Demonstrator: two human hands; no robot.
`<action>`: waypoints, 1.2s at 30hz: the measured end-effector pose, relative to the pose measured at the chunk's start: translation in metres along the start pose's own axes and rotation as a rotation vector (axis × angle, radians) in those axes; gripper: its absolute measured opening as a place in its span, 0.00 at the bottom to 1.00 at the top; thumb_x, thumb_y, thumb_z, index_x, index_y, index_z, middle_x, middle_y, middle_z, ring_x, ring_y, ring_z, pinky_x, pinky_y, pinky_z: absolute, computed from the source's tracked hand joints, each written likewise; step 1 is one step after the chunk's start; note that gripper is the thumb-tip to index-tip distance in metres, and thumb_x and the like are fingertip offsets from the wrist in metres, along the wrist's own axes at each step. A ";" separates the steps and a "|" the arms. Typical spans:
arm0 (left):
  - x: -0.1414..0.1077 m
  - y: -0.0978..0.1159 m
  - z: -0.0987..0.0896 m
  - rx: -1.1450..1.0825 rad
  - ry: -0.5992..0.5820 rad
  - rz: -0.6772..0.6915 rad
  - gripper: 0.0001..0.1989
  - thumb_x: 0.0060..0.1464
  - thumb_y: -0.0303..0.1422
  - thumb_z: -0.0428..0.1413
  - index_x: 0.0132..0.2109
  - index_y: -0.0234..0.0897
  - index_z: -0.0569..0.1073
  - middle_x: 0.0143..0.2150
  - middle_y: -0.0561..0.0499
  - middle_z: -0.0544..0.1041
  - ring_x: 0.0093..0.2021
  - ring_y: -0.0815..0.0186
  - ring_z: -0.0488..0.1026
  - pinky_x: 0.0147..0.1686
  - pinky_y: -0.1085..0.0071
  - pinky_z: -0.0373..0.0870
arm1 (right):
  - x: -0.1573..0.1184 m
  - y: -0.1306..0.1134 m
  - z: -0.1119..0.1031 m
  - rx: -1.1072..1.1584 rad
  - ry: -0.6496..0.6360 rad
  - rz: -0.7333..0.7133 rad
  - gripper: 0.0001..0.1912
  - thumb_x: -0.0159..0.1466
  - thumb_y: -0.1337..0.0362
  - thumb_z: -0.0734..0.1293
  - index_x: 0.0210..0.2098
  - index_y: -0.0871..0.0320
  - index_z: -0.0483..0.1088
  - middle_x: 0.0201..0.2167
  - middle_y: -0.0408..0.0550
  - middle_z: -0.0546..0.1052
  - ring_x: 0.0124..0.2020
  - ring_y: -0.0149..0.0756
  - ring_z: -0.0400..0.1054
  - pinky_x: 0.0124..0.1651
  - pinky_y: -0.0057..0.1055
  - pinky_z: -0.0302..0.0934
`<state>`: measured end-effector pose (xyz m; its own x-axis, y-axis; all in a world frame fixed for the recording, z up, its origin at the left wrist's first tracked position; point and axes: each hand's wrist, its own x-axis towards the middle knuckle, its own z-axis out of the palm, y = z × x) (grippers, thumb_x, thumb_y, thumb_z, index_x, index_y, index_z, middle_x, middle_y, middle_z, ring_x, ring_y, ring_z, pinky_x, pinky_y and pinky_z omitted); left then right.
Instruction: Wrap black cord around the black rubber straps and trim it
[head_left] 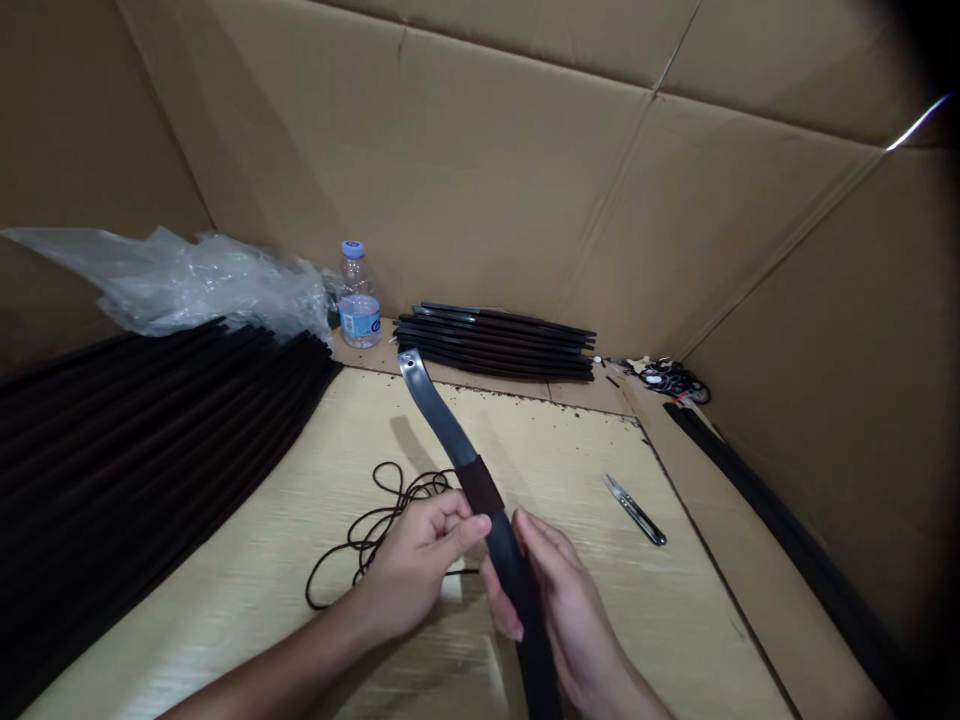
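The strap (pixel 444 420) is above the table (pixel 570 450), its long axis slanting from near the person up and leftward, holed end farthest off. It is dark, flat and glossy (a brown band (pixel 480 485) wraps it). Left hand (pixel 420 560) pinches it just below the band; right hand (pixel 566 600) curls around it lower down. Left of the strap lies cord (pixel 367 520); right, snips (pixel 634 508).

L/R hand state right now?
Left hand: closed, pinching the black strap just below its brown sleeve.
Right hand: closed around the same strap, lower down.
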<state>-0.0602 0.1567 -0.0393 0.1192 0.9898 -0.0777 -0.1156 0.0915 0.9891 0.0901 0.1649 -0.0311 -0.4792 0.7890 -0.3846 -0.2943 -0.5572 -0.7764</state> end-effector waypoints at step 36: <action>0.010 -0.005 -0.026 -0.026 -0.047 0.017 0.25 0.54 0.50 0.55 0.24 0.33 0.63 0.17 0.59 0.53 0.17 0.77 0.47 0.18 0.76 0.41 | -0.004 0.004 -0.007 0.012 -0.190 0.045 0.28 0.59 0.49 0.65 0.52 0.54 0.54 0.31 0.45 0.74 0.16 0.21 0.61 0.16 0.18 0.55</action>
<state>-0.0843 0.1689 -0.0479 0.1629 0.9851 -0.0546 -0.1431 0.0784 0.9866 0.0962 0.1614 -0.0359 -0.6388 0.7012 -0.3166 -0.2787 -0.5945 -0.7543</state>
